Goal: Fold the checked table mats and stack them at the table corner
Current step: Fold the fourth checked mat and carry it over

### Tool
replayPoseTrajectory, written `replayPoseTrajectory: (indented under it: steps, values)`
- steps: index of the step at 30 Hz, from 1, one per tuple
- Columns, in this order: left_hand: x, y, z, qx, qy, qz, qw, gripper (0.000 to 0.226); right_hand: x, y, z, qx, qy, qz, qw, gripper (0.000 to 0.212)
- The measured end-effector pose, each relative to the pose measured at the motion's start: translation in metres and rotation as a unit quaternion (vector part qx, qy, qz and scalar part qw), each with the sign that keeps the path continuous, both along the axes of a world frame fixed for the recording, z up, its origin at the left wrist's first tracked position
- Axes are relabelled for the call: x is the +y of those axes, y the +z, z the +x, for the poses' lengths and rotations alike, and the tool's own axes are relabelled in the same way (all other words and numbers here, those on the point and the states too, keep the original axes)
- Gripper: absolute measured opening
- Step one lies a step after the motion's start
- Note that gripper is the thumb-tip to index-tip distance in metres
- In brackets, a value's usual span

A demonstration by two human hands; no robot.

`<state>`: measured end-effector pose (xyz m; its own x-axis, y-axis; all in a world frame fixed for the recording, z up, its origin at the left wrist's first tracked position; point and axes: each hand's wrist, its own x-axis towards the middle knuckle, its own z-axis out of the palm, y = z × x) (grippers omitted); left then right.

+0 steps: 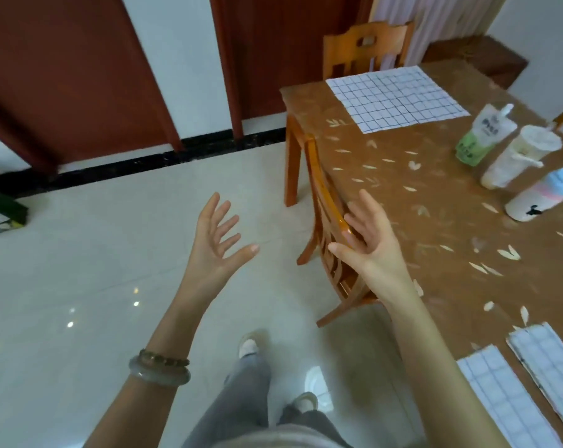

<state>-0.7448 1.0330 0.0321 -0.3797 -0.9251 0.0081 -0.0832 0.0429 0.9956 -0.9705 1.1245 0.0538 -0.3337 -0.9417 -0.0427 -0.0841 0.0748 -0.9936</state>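
A white checked mat (pixel 396 97) lies spread flat at the far left corner of the brown table (pixel 419 205). Two folded checked mats lie near the front right edge: one (pixel 506 399) closer to me, the other (pixel 551 360) to its right. My left hand (pixel 217 237) is raised over the floor with fingers spread, holding nothing. My right hand (pixel 369 236) is raised in front of a chair back at the table's edge, fingers straight, also empty. Both hands are well short of the spread mat.
A wooden chair (pixel 330 227) is pushed in at the table's left side; another chair (pixel 366 48) stands at the far end. A green pouch (pixel 482 134), a clear lidded cup (pixel 519 156) and a white-and-blue bottle (pixel 542 194) stand at the right. Pale tiled floor lies to the left.
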Motion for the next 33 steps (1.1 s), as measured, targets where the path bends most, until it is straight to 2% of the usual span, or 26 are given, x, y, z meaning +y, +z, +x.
replayPoseTrajectory:
  steps: [6, 11, 22, 33]
  values:
    - [-0.048, -0.011, 0.03, -0.012, 0.04, -0.011, 0.999, 0.097, -0.067, -0.01, 0.018, 0.013, 0.067, 0.018, 0.997, 0.093]
    - [-0.122, -0.023, 0.049, -0.031, 0.036, -0.019, 0.999, 0.1, -0.145, -0.02, 0.036, 0.077, 0.081, 0.034, 0.993, 0.094]
    - [-0.321, -0.011, 0.073, -0.047, -0.029, -0.035, 0.998, 0.1, -0.328, -0.014, 0.072, 0.097, 0.021, 0.029, 0.995, 0.092]
    - [-0.483, -0.02, 0.039, -0.049, -0.055, -0.039, 0.997, 0.101, -0.475, -0.02, 0.047, 0.072, 0.001, 0.032, 0.997, 0.09]
